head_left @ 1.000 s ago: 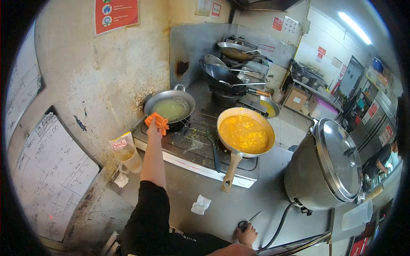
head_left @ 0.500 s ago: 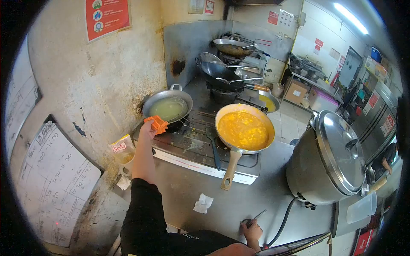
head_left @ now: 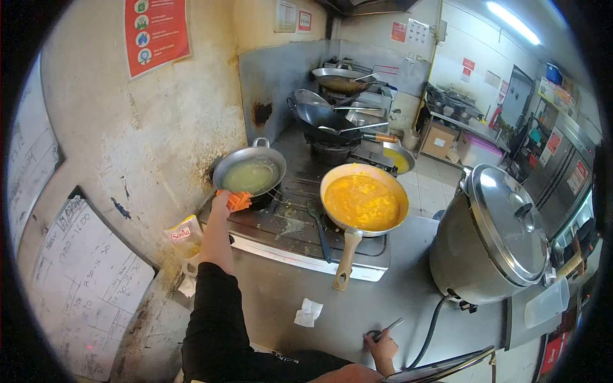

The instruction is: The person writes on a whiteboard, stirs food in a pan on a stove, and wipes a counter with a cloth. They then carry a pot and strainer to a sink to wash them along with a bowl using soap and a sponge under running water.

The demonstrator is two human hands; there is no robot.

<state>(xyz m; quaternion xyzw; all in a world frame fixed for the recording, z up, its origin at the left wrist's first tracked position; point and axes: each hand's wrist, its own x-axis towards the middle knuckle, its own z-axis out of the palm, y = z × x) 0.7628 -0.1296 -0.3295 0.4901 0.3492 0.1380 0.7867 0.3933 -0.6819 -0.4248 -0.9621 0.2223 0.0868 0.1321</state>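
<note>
My left hand is closed around a crumpled orange cloth at the near rim of a metal wok. The cloth overlaps the rim where a near handle could be; the wok's far loop handle shows. Pale yellowish liquid lies in the wok. Low over the steel counter, my right hand has its fingers on the dark handles of a pair of scissors, blades pointing away to the right. Right of the wok, a pan with a light handle holds yellow-orange sauce with lumps.
A dark spatula lies on the stove beside the pan. Crumpled white tissue is on the counter. At right stands a large lidded pot with a black hose. A pouch sits by the wall; more woks stand behind.
The view has tilted up slightly. My left hand and the orange cloth have pressed in closer against the wok's near rim. My right hand stays at the scissors.
</note>
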